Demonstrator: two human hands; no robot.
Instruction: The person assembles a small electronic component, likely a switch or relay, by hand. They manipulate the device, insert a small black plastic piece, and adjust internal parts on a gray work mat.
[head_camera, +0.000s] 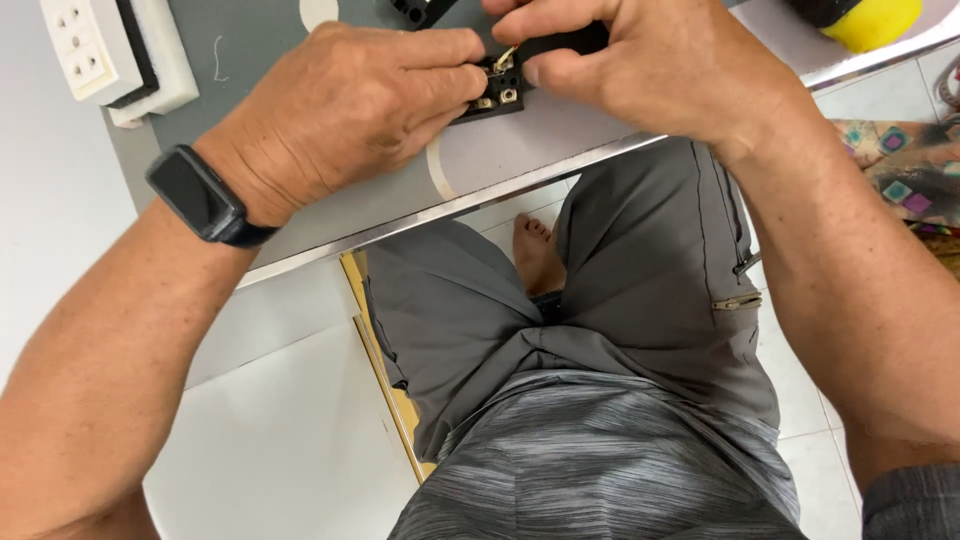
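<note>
A white socket plate (95, 50) lay on the grey counter (560, 140) at the far left; a yellow-and-black tool (865, 18) sat at the far right.

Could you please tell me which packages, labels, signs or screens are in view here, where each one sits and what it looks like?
Smartwatch screen: on the left wrist, a rounded black rectangle, dark and blank, on a black band.
No packages, labels or signs can be made out; the white socket block at the table's top left corner is plain.
</note>
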